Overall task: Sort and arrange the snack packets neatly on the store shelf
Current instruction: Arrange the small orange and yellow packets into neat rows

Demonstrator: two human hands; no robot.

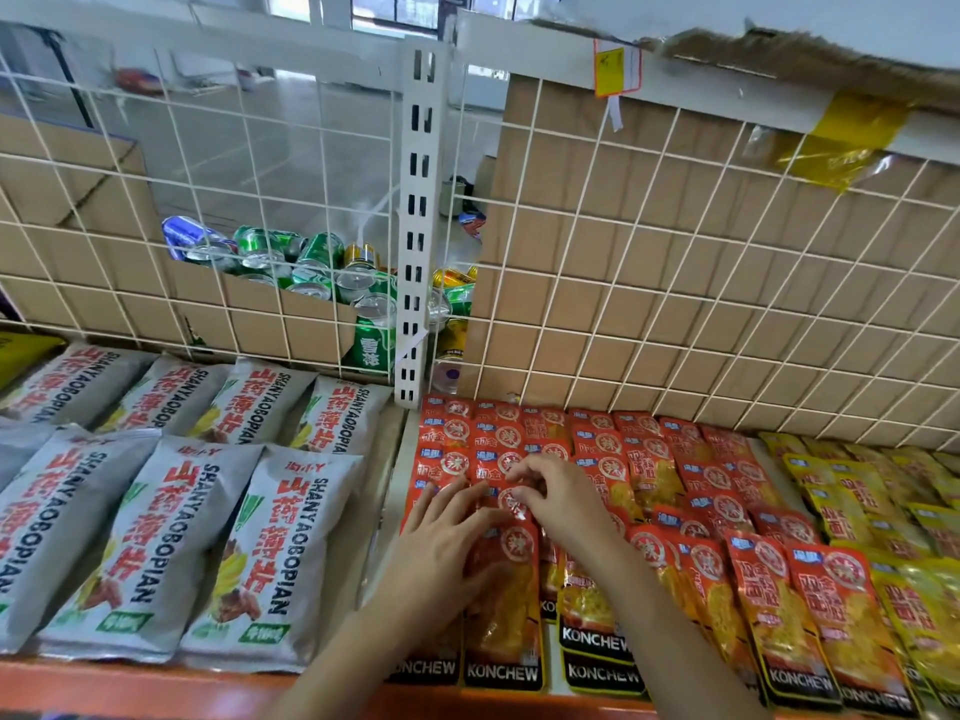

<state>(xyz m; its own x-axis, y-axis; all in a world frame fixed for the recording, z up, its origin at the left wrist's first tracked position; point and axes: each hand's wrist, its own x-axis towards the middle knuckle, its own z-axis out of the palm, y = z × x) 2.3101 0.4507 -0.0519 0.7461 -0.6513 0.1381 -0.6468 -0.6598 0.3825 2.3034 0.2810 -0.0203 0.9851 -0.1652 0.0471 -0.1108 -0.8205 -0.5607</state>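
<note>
Head cam: L hand [441, 548] fingers spread flat on red packets [501, 610]; R hand [563, 504] fingers curled, pinching one's top edge.

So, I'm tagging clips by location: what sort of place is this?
Most likely a shop, perhaps its stock area: rows of identical red snack packets and grey packets laid out on shelving with a slotted white upright, and loose drink cans in a cardboard box behind.

The shelf [130, 685] (orange front edge) carries grey packets [156, 543] at left, red packets [675, 485] in the middle, yellow packets [883, 501] at right.
</note>
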